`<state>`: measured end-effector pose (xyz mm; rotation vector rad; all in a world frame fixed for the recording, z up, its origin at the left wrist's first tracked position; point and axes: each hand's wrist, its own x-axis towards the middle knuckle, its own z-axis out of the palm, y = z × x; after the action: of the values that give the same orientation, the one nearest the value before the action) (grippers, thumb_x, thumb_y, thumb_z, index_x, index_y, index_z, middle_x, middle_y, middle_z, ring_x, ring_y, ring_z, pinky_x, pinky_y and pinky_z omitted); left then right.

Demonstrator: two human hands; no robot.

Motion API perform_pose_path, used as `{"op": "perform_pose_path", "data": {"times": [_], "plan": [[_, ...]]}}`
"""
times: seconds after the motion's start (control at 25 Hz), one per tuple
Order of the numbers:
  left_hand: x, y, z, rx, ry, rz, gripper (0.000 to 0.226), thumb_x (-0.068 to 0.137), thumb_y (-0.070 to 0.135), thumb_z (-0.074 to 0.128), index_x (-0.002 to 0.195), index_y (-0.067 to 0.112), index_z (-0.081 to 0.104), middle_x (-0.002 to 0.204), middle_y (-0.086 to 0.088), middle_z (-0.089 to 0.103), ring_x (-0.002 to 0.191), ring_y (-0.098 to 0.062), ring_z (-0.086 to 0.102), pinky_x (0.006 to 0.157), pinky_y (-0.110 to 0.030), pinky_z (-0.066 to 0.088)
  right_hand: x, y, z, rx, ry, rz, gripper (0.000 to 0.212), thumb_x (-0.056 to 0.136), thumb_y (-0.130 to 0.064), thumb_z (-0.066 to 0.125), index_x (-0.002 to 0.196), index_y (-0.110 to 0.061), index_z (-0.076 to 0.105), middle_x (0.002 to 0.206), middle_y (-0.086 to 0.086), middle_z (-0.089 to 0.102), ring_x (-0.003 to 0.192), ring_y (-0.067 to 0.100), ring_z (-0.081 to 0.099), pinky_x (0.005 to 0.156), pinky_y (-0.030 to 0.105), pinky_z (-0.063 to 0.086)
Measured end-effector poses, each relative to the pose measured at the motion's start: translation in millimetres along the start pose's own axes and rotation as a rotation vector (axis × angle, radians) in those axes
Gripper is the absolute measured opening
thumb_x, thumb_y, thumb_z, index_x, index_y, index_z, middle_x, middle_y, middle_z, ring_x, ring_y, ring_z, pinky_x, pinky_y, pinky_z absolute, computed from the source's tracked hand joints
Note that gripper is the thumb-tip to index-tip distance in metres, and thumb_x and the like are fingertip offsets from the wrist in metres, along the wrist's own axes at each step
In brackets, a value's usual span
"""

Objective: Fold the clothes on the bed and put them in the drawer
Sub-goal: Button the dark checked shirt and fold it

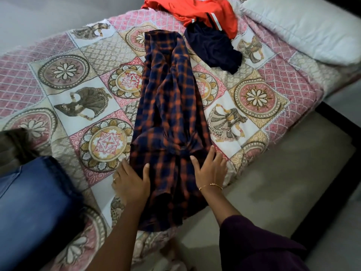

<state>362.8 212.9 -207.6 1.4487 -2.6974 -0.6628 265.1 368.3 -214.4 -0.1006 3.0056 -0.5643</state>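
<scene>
Bed point(273, 79) with patterned quilt fills the view; pillow point(304, 28) far beyond the right hand. Plaid shirt point(170, 106) lies lengthwise between both hands, already narrowed into a long strip, its near end hanging slightly over the bed edge. Left hand point(130, 182) lies flat on the shirt's left edge, fingers straight, thumb on the cloth, gripping nothing. Right hand point(210, 169) likewise flat, fingers spread on the right edge. Judgement: both press to hold the side folds and smooth creases before folding lengthwise. Orange garment point(195, 8) and dark garment point(213, 47) wait unfolded well beyond the fingertips. Folded jeans point(33, 202) sit left of the left hand. Drawer not in view.
</scene>
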Motion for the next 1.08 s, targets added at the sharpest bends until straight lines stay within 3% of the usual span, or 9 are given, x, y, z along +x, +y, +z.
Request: {"op": "perform_pose_path", "data": {"times": [0.24,0.4,0.48,0.6,0.68,0.8,0.88,0.96,1.08], "plan": [[-45.4,-10.6,-23.4,-0.145,-0.28,-0.108,0.1,0.067,0.05,0.079,0.138,0.003,0.026,0.13,-0.02,0.048,0.108,-0.038,0.057,0.08,-0.047,0.049,-34.6,21.6,-26.0,0.184,-0.342,0.31,0.08,0.083,-0.046,0.064,0.139,-0.001,0.028,0.134,0.016,0.05,0.119,0.032,0.051,0.09,0.036,0.044],[-57.4,-17.9,-49.9,-0.245,-0.47,-0.095,0.107,0.058,0.027,0.09,0.138,0.004,0.023,0.13,-0.018,0.051,0.114,-0.034,0.055,0.09,-0.045,0.047,-31.9,32.9,-34.3,0.392,-0.562,0.463,0.08,0.072,-0.027,0.08,0.133,0.001,0.036,0.13,0.016,0.053,0.115,0.03,0.054,0.094,0.037,0.047],[-53.8,-13.1,-70.2,-0.437,-0.575,-0.137,0.096,0.062,0.012,0.087,0.136,0.008,0.025,0.126,-0.016,0.052,0.109,-0.033,0.056,0.088,-0.044,0.052,-27.7,34.4,-51.0,0.629,-0.634,0.568,0.079,0.072,-0.016,0.079,0.135,-0.002,0.033,0.126,0.015,0.055,0.108,0.029,0.058,0.088,0.038,0.051],[-32.4,13.6,-116.0,-0.982,-0.699,-0.24,0.053,0.083,-0.003,0.065,0.124,0.022,0.041,0.103,-0.012,0.063,0.078,-0.022,0.064,0.052,-0.026,0.054,-11.8,17.8,-94.5,1.037,-0.654,0.615,0.073,0.086,-0.011,0.064,0.146,-0.017,0.022,0.125,0.016,0.057,0.09,0.029,0.062,0.063,0.032,0.055],[-8.4,35.9,-135.8,-1.203,-0.704,-0.295,0.031,0.091,0.0,0.051,0.115,0.02,0.054,0.087,-0.01,0.066,0.06,-0.015,0.062,0.044,-0.02,0.046,12.6,3.0,-115.6,1.304,-0.619,0.642,0.049,0.096,-0.013,0.05,0.142,-0.019,0.035,0.111,0.013,0.066,0.089,0.028,0.065,0.069,0.033,0.054],[34.2,63.7,-137.1,-1.48,-0.677,-0.458,0.025,0.094,0.005,0.041,0.092,0.002,0.065,0.073,-0.012,0.069,0.061,-0.019,0.066,0.053,-0.027,0.053,51.6,-18.7,-121.1,1.728,-0.574,0.79,0.021,0.099,-0.01,0.04,0.106,-0.003,0.058,0.066,0.011,0.07,0.057,0.019,0.069,0.048,0.023,0.055],[74.0,81.4,-122.2,-1.657,-0.598,-0.538,0.026,0.095,0.007,0.038,0.092,-0.001,0.063,0.085,-0.014,0.07,0.078,-0.023,0.068,0.065,-0.034,0.056,86.1,-35.7,-104.5,1.888,-0.581,0.837,0.022,0.1,-0.011,0.039,0.104,0.004,0.054,0.084,0.022,0.068,0.079,0.027,0.07,0.053,0.029,0.058],[105.2,98.0,-105.4,-1.635,-0.478,-0.521,0.033,0.102,0.018,0.032,0.127,0.004,0.047,0.12,-0.015,0.059,0.114,-0.03,0.055,0.092,-0.042,0.047,117.9,-50.8,-85.0,1.856,-0.536,0.839,0.034,0.101,-0.019,0.038,0.128,0.001,0.043,0.12,0.022,0.055,0.102,0.033,0.061,0.062,0.035,0.058],[123.2,108.7,-71.0,-1.222,-0.306,-0.198,0.047,0.104,0.015,0.03,0.149,0.015,0.018,0.139,-0.011,0.046,0.129,-0.027,0.043,0.104,-0.034,0.035,141.5,-62.7,-46.4,1.456,-0.376,0.601,0.044,0.1,-0.014,0.039,0.143,-0.013,0.029,0.136,0.016,0.048,0.093,0.028,0.063,0.065,0.03,0.056]]}}
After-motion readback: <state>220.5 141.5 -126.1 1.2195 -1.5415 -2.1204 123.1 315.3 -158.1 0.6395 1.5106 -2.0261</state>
